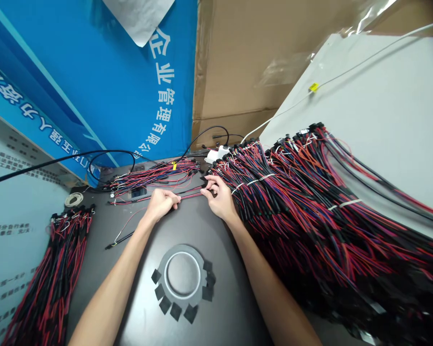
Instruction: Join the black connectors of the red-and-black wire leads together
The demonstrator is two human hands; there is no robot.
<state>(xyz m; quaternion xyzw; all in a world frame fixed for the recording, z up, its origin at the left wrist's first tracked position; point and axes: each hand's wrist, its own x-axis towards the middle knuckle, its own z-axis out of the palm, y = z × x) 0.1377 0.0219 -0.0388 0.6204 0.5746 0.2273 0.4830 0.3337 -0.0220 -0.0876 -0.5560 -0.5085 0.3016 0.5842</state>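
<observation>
My left hand [162, 204] is closed on a thin red and black wire harness [190, 195] above the dark table. The harness runs across to my right hand [218, 196], whose thumb and fingers pinch it near its right end. A small dark piece [204, 182] shows at my right fingertips; I cannot make out exactly what it is. Nearer to me on the table lies a grey tape roll [182, 247] with several short black tape pieces [175, 311] stuck around its rim. A loose cable with a black connector [110, 246] lies left of my left forearm.
Large tied bundles of red and black wire harnesses [296, 192] fill the right side. A smaller pile of harnesses [155, 175] lies at the back. Another bundle [63, 269] hangs at the left, below a coiled white cord [73, 199]. Cardboard [234, 62] stands behind the table.
</observation>
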